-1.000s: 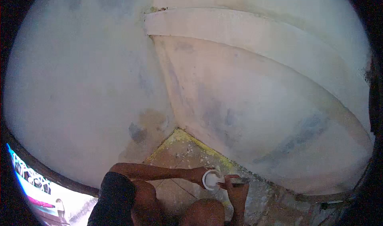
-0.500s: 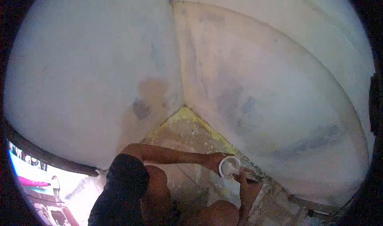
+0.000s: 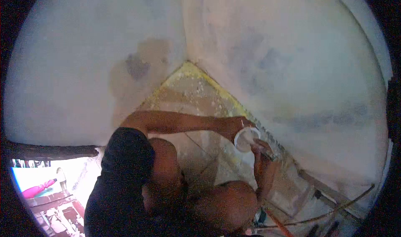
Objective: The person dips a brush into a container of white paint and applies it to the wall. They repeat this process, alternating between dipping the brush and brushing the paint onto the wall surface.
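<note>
A round white container (image 3: pixel 247 138) with pale contents sits low in the corner area. My left hand (image 3: pixel 234 127) grips its left side, the arm stretched across from the left. At the container's right edge is my right hand (image 3: pixel 261 148), its fingers closed round a slim tool (image 3: pixel 270 155) whose far end points into the container; the tool's exact shape is too blurred to tell. Behind them, two pale stained walls (image 3: pixel 288 70) meet above a floor (image 3: pixel 188 86) with yellow paint along its edges.
My knees (image 3: pixel 229 203) are bent below the container. A bright opening (image 3: pixel 41 174) shows at the lower left, with a pink object (image 3: pixel 38 189) in it. An orange strip (image 3: pixel 279 223) and a thin curved rod (image 3: pixel 346 204) lie at the lower right.
The view has tilted down, so the corner and both hands appear higher. The container now shows more tilted, still between both hands. The rod and orange strip have come into view.
</note>
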Action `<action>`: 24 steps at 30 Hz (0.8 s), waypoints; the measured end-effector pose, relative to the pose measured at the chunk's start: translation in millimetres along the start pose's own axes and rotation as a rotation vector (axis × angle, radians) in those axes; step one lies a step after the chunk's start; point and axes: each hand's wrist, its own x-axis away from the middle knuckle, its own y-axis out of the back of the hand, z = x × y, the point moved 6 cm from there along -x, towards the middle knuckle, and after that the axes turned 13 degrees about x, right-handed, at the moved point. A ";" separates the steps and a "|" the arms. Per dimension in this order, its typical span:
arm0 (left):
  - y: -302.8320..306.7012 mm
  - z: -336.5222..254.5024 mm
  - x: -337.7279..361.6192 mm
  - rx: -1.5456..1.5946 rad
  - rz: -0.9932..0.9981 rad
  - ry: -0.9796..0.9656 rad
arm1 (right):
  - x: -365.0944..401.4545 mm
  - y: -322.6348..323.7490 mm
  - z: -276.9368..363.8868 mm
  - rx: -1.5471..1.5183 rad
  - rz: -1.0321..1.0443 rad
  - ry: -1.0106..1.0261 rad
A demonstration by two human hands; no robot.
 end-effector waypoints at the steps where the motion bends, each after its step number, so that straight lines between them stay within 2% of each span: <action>1: 1.2 2.3 0.0 0.026 -0.002 -0.002 | 0.7 1.9 6.8 -0.029 0.006 -0.011; 4: 7.5 -2.7 7.5 -0.001 -0.019 0.039 | 4.4 2.7 5.9 -0.058 0.020 -0.067; 5: 14.9 -15.0 7.7 -0.104 -0.091 -0.014 | 5.7 2.1 0.6 -0.070 0.018 -0.086; 6: 21.6 -21.8 10.8 -0.207 -0.163 -0.066 | 4.6 1.3 -2.5 -0.169 -0.053 -0.011; 7: 24.5 -24.1 11.7 -0.180 -0.162 -0.069 | 7.3 1.0 -9.2 -0.156 -0.050 -0.034; 9: 25.9 -9.0 16.4 -0.091 -0.069 0.199 | 6.3 3.0 -6.4 -0.465 -0.070 -0.078; 11: 29.0 -20.8 23.4 -0.176 -0.079 0.170 | 8.1 4.1 -1.7 -0.430 -0.097 -0.085; 13: 30.0 -24.7 23.8 -0.277 -0.090 0.149 | 9.5 -2.9 0.6 -0.553 -0.110 -0.072; 16: 32.6 -13.6 33.0 -0.246 -0.181 0.052 | 11.6 -16.0 1.6 -0.509 -0.099 -0.130; 18: 27.8 -2.4 41.8 -0.334 -0.068 0.192 | 11.8 -19.2 7.1 -0.525 -0.083 -0.129; 23: 33.4 -8.6 44.5 -0.287 -0.073 0.202 | 8.4 -19.9 11.1 -0.456 -0.034 -0.187; 24: 35.0 -12.4 44.0 -0.265 -0.073 0.206 | 8.7 -13.1 20.0 -0.340 -0.036 -0.125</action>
